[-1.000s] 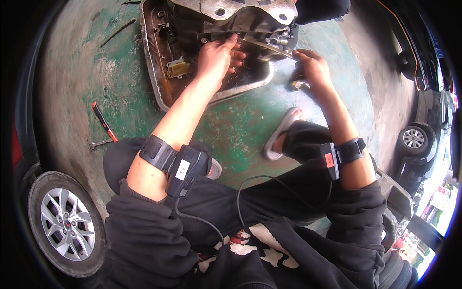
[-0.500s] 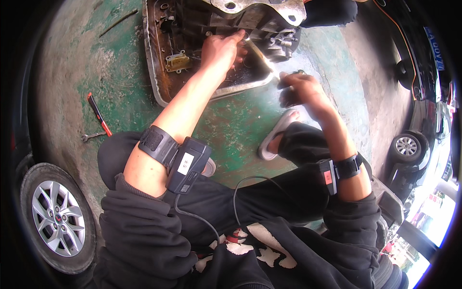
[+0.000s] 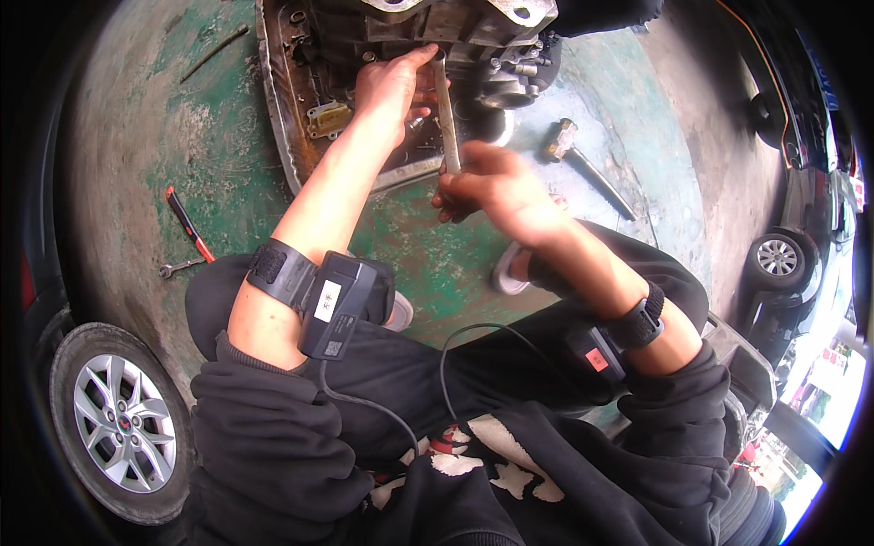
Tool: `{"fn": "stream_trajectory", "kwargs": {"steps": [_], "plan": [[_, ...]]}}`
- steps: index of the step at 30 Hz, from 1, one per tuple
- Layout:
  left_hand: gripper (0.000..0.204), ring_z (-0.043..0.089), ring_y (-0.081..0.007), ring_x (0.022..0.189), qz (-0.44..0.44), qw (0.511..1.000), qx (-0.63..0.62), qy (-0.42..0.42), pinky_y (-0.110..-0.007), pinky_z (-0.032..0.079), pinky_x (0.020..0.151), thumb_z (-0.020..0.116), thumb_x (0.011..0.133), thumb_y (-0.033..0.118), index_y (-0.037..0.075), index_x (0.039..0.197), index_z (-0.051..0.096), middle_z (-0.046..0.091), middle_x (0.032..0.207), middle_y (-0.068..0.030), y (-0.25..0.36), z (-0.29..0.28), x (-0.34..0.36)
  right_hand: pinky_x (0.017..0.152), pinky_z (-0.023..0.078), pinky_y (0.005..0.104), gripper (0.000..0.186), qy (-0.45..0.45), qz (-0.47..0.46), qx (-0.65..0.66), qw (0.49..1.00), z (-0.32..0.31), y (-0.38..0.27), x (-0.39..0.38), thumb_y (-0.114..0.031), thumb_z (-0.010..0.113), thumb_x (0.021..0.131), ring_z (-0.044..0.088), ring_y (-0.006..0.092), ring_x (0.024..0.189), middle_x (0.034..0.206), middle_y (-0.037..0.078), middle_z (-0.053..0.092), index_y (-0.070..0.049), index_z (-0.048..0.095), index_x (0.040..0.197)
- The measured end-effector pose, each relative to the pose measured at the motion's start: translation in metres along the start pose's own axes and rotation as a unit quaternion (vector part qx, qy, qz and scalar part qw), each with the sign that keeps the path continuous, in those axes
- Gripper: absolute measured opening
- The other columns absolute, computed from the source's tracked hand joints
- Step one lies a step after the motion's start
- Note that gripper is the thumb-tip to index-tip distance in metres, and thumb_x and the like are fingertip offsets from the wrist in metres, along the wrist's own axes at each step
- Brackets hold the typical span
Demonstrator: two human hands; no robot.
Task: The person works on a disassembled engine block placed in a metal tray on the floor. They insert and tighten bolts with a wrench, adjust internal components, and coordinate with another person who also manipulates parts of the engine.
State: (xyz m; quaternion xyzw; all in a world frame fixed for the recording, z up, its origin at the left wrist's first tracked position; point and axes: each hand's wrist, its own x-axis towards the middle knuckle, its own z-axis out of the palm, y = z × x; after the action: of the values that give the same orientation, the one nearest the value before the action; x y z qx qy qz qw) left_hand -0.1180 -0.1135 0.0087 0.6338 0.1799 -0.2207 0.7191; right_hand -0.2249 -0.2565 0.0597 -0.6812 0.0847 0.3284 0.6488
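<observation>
A long metal wrench (image 3: 447, 118) runs from a metal engine or gearbox housing (image 3: 401, 35) toward me. My left hand (image 3: 387, 91) is at its far end, thumb pressed by the wrench head and the other fingers curled below. Around the near end of the handle, my right hand (image 3: 482, 182) is closed and slightly blurred. The housing stands in a shallow, oil-stained metal tray (image 3: 284, 136), where a small yellowish metal part (image 3: 328, 119) lies left of my left wrist. What the wrench head sits on is hidden.
A hammer (image 3: 592, 168) lies on the green worn floor to the right. At the left lie a red-and-black handled tool (image 3: 188, 223), a small wrench (image 3: 182, 267) and a thin dark rod (image 3: 214, 53). Car wheels (image 3: 123, 423) flank me; another person's dark-clothed leg (image 3: 605, 14) is beyond the housing.
My right hand has moved left and closed around the wrench handle. The handle has swung from slanting right to pointing nearly straight toward me. The hammer has come into sight.
</observation>
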Motion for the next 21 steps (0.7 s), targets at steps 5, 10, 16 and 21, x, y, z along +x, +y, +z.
{"fn": "stream_trajectory", "kwargs": {"steps": [5, 10, 16, 21], "plan": [[0.039, 0.064, -0.0153, 0.072, -0.010, 0.999, -0.030, -0.003, -0.028, 0.047, 0.064, 0.068, 0.080, 0.045, 0.008, 0.091, 0.061, 0.069, 0.083, -0.0052, -0.001, -0.003, 0.001, 0.063, 0.046, 0.0276, 0.030, 0.091, -0.046, -0.094, 0.990, -0.008, -0.001, -0.013, -0.019, 0.051, 0.094, 0.057, 0.0123, 0.067, 0.075, 0.007, 0.063, 0.006, 0.055, 0.109], [0.035, 0.066, -0.0160, 0.058, 0.011, 0.998, -0.052, 0.013, -0.024, 0.046, 0.049, 0.069, 0.081, 0.037, 0.003, 0.084, 0.063, 0.069, 0.073, -0.0088, -0.001, -0.002, 0.004, 0.059, 0.043, 0.0257, 0.029, 0.184, -0.098, -0.108, 0.972, -0.019, -0.009, -0.023, -0.020, 0.050, 0.095, 0.052, 0.0099, 0.062, 0.067, 0.003, 0.056, 0.005, 0.057, 0.108], [0.043, 0.066, -0.0146, 0.075, 0.002, 1.000, -0.012, -0.014, -0.027, 0.047, 0.064, 0.067, 0.081, 0.046, 0.007, 0.095, 0.060, 0.069, 0.085, -0.0057, 0.000, -0.010, 0.006, 0.053, 0.042, 0.0235, 0.024, 0.288, -0.209, -0.079, 0.931, -0.046, -0.022, -0.008, -0.019, 0.057, 0.092, 0.054, 0.0088, 0.056, 0.063, 0.003, 0.058, 0.003, 0.062, 0.101], [0.043, 0.066, -0.0144, 0.074, -0.002, 1.000, -0.011, -0.001, -0.027, 0.046, 0.063, 0.067, 0.082, 0.046, 0.006, 0.096, 0.060, 0.069, 0.085, -0.0054, 0.002, -0.010, 0.005, 0.052, 0.045, 0.0245, 0.025, 0.366, -0.121, -0.093, 0.918, -0.072, -0.020, 0.013, -0.021, 0.060, 0.090, 0.057, 0.0109, 0.055, 0.064, 0.006, 0.062, 0.002, 0.063, 0.099]]}}
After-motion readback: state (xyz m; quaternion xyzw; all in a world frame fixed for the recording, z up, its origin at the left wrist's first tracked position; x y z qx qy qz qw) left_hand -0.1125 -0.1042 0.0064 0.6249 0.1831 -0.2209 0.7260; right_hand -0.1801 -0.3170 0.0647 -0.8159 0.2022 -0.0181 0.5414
